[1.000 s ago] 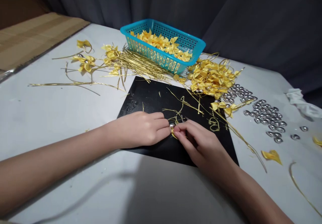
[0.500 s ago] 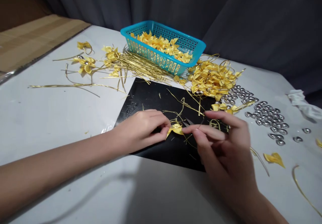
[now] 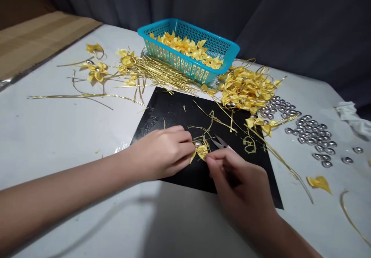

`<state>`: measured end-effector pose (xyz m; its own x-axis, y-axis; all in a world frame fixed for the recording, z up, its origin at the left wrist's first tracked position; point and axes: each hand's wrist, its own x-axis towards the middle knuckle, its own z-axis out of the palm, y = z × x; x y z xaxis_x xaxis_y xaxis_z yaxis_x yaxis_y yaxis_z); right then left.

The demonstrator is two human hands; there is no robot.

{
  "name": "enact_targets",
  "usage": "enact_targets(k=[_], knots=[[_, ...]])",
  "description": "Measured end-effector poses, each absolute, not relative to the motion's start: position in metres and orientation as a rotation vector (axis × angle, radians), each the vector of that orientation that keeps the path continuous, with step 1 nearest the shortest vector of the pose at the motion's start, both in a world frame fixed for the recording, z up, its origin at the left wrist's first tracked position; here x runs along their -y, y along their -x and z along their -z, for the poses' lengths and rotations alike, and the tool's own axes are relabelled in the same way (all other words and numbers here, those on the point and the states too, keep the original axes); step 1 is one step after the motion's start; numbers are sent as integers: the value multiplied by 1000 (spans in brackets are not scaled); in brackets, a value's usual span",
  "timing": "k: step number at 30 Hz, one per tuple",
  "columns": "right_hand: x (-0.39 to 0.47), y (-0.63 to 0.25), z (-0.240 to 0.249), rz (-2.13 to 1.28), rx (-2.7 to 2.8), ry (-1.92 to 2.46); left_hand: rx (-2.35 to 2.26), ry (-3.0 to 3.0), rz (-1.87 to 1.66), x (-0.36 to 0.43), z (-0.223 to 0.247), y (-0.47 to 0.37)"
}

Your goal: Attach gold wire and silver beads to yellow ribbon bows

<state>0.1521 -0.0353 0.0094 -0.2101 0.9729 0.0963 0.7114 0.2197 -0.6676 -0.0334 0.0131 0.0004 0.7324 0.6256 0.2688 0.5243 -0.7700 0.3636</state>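
Over a black mat (image 3: 185,180), my left hand (image 3: 165,151) is closed on the left side of a small yellow ribbon flower (image 3: 202,151) with a silvery bead at its middle. My right hand (image 3: 243,180) pinches at the flower's right petal, thumb and forefinger together; whether they hold the petal or a thin gold strand there is too small to tell. Scissors (image 3: 220,142) lie on the mat just behind my right hand, blades toward the flower. Loose gold cord pieces (image 3: 249,144) are scattered on the mat.
A blue basket (image 3: 185,63) of yellow ribbon pieces stands at the back, beside a bundle of gold cords (image 3: 165,74). Finished-looking yellow flowers (image 3: 246,88) are piled right of it. Silver beads (image 3: 311,130) lie farther right, near a white cloth (image 3: 352,117). More flowers (image 3: 97,72) lie at left.
My right hand has come down and left, its raised forefinger now closed against the thumb at the flower. The scissors and the flower's bead show more fully. The view has shifted slightly.
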Motion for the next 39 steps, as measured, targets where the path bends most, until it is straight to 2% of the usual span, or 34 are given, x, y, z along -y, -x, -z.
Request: enact_targets(k=[10, 39], knots=[[35, -149, -6, -678, 2086, 1481, -1029, -2571, -458, -12, -2, 28], [33, -147, -8, -625, 2119, 1462, -1034, -2369, -574, -13, -2, 25]])
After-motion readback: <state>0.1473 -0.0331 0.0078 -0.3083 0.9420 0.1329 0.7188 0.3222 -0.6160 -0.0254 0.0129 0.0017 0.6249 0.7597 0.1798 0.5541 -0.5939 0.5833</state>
